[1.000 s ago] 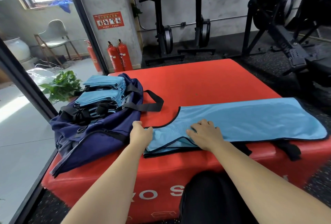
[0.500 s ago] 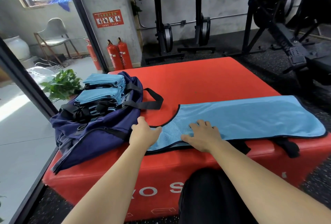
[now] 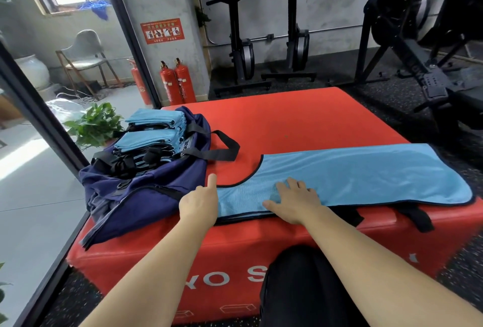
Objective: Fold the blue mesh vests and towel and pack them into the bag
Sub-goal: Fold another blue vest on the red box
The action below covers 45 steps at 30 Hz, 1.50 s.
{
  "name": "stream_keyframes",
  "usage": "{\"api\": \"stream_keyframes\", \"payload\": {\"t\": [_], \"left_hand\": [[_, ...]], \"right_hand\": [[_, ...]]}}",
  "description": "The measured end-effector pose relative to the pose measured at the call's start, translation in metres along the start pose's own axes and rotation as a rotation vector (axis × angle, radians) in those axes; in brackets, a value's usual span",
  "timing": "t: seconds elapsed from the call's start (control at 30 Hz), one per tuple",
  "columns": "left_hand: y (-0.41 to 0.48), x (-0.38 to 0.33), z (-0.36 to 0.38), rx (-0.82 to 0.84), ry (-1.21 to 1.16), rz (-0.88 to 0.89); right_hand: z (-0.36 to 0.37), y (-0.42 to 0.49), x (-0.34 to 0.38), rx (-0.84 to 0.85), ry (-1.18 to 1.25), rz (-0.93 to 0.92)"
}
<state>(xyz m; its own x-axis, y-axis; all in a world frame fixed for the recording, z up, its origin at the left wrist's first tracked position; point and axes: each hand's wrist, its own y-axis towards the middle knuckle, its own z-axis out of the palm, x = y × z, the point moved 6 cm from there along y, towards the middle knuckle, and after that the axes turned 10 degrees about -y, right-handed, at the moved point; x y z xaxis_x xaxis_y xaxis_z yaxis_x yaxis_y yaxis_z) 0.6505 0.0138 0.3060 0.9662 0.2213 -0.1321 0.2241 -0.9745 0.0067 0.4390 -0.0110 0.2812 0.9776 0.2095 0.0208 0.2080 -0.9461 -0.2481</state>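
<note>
A long blue mesh vest (image 3: 352, 175) is lying stretched across the near side of a red padded box (image 3: 300, 117), its near hem sitting right at the front edge and its black straps (image 3: 415, 215) dangling over the side. The mesh is probably risking a slide off that edge, or a crooked fold, if the far right end is being pulled while only the left end is pinned. To the left, a navy bag (image 3: 146, 191) is slumping open at the box's corner, part of it hanging over, with a stack of folded vests (image 3: 149, 141) sitting high in its mouth; one more on top could be tipping the stack or nudging the soft bag toward the floor. The right hand (image 3: 295, 201) is pressing flat on the vest's left part, fingers spread. The left hand (image 3: 200, 202) is resting at the vest's left end, one finger straight out; the others are hidden, so I cannot tell whether it is gripping the hem. No towel is plainly showing. The room is looking like a gym: dark speckled floor, upright rowing machines (image 3: 235, 26) standing against a grey wall, then a chair (image 3: 83, 52), a potted plant (image 3: 96, 125) and red fire extinguishers (image 3: 177, 81).
</note>
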Motion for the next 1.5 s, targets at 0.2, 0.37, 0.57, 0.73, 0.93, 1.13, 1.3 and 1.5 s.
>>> {"api": "stream_keyframes", "payload": {"t": [0.2, 0.37, 0.57, 0.73, 0.93, 1.13, 1.3, 1.5], "left_hand": [[-0.001, -0.013, -0.014, -0.180, 0.115, 0.067], [0.009, -0.056, 0.003, -0.104, 0.036, 0.380], [0.007, -0.053, 0.060, 0.311, -0.008, 0.339], [0.027, -0.084, 0.031, 0.205, 0.047, 0.415], [0.054, -0.150, 0.041, 0.180, 0.031, 0.545], [0.084, -0.148, 0.072, 0.225, 0.003, 0.408], [0.078, -0.147, 0.063, 0.254, -0.032, 0.393], [0.050, -0.098, 0.026, 0.070, -0.190, 0.235]], "right_hand": [[-0.004, 0.001, 0.002, -0.108, 0.008, 0.005], [0.001, 0.008, 0.000, -0.144, -0.055, 0.027], [0.028, 0.010, -0.012, 0.015, -0.030, 0.068], [0.006, 0.022, -0.028, -0.005, -0.020, 0.075], [0.018, 0.021, -0.079, -0.029, -0.033, 0.161], [0.030, 0.021, -0.085, -0.103, 0.019, 0.142], [0.027, 0.021, -0.086, -0.049, 0.019, 0.129], [0.018, 0.013, -0.076, -0.065, 0.001, 0.091]]}}
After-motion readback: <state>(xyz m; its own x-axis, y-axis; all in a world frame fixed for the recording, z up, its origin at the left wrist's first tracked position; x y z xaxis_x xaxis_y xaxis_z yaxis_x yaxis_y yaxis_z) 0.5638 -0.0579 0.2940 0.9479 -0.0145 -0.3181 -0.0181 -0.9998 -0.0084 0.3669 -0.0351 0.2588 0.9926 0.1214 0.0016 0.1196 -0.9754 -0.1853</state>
